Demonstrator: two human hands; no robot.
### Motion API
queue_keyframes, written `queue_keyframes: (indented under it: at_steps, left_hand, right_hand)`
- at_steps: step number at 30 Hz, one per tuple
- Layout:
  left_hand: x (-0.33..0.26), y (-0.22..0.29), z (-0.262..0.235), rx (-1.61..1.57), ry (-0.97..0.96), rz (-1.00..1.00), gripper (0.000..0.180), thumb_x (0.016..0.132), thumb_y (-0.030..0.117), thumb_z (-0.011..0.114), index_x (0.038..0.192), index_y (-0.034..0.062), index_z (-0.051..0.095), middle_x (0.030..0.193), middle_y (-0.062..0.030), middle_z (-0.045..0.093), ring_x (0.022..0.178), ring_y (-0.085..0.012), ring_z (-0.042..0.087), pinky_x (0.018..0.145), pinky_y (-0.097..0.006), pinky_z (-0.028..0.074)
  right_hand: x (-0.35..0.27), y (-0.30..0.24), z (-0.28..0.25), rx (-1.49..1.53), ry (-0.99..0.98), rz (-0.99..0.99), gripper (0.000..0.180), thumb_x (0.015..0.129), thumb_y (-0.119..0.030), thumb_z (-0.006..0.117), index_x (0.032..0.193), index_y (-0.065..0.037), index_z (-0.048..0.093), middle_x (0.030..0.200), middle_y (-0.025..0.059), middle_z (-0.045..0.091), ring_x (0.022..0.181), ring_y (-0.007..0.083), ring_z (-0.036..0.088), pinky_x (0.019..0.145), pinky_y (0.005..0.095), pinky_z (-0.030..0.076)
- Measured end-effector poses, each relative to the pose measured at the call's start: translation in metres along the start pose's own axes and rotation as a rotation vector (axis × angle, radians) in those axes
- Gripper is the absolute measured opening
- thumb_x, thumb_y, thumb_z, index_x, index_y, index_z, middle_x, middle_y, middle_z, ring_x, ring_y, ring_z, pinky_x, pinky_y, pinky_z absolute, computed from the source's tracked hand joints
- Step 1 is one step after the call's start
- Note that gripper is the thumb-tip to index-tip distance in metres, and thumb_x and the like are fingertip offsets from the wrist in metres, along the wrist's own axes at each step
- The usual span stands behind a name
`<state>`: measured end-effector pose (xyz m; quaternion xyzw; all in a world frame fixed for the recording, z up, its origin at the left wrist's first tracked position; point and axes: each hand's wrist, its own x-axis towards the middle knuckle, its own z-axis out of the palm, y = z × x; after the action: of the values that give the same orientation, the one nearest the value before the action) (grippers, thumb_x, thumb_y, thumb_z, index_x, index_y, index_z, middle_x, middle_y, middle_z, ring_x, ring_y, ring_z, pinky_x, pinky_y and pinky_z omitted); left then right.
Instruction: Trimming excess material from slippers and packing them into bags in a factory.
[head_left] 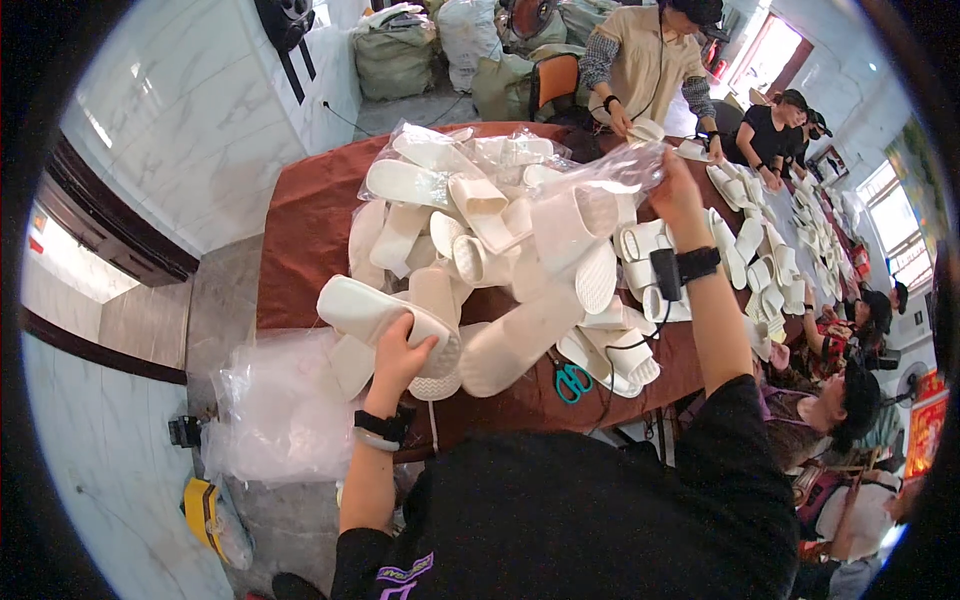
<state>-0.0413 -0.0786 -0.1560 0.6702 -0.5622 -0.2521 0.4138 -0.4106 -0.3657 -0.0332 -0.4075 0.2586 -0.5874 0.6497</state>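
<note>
My left hand (398, 362) is closed around a white slipper (362, 308) near the table's front left, thumb on top. Raised at the right, my right hand (680, 200) pinches the edge of a clear plastic bag (628, 170). The bag stretches leftward over white slippers (575, 225); I cannot tell whether one is inside it. Between and beyond my hands lies a heap of loose white slippers (400, 235). At the back of the heap, some bagged slippers (405, 182) show through shiny film.
Teal-handled scissors (572, 382) lie near the front edge of the brown-covered table (310, 220). Clear bags (285, 410) hang over its left corner. Across the table a person (645, 70) handles a slipper. More people and slippers line the right side. Large sacks (395, 55) stand behind.
</note>
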Motion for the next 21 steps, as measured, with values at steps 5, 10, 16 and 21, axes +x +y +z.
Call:
queue_keyframes:
  at_steps: [5,10,16,21]
  left_hand:
    - [0.005,0.031,0.022,0.207,-0.137,0.067,0.027,0.075,0.022,0.068,0.088,0.0034,0.053,0.081,-0.0199,0.060,0.079,-0.0388,0.058,0.066,-0.043,0.045]
    - [0.034,0.052,0.047,0.062,0.043,0.202,0.028,0.077,0.024,0.066,0.093,0.0044,0.056,0.084,-0.0198,0.061,0.082,-0.0388,0.059,0.069,-0.045,0.046]
    - [0.057,0.044,0.037,0.076,0.137,0.298,0.052,0.072,0.016,0.071,0.116,-0.0016,0.050,0.102,-0.0187,0.059,0.095,-0.0340,0.056,0.082,-0.041,0.044]
    - [0.036,0.086,-0.011,-0.205,0.152,0.280,0.089,0.066,0.020,0.077,0.136,-0.0020,0.026,0.126,-0.0203,0.046,0.118,-0.0345,0.044,0.099,-0.043,0.034]
  right_hand:
    - [-0.002,-0.055,0.041,-0.220,-0.070,-0.068,0.027,0.097,-0.021,0.045,0.110,-0.001,0.056,0.098,0.0053,0.063,0.089,0.0170,0.062,0.078,0.0302,0.051]
    - [-0.036,-0.102,0.112,-0.346,-0.176,-0.177,0.032,0.098,-0.030,0.038,0.108,-0.002,0.051,0.118,0.0138,0.057,0.101,0.0233,0.058,0.088,0.0361,0.047]
    - [-0.079,-0.136,0.125,-0.088,-0.446,-0.115,0.048,0.098,-0.036,0.036,0.130,-0.001,0.041,0.121,0.0189,0.055,0.105,0.0303,0.057,0.087,0.0440,0.048]
    - [-0.135,-0.102,0.144,-0.116,-0.669,0.211,0.043,0.097,-0.033,0.041,0.116,0.004,0.049,0.101,0.0225,0.062,0.091,0.0305,0.063,0.082,0.0405,0.051]
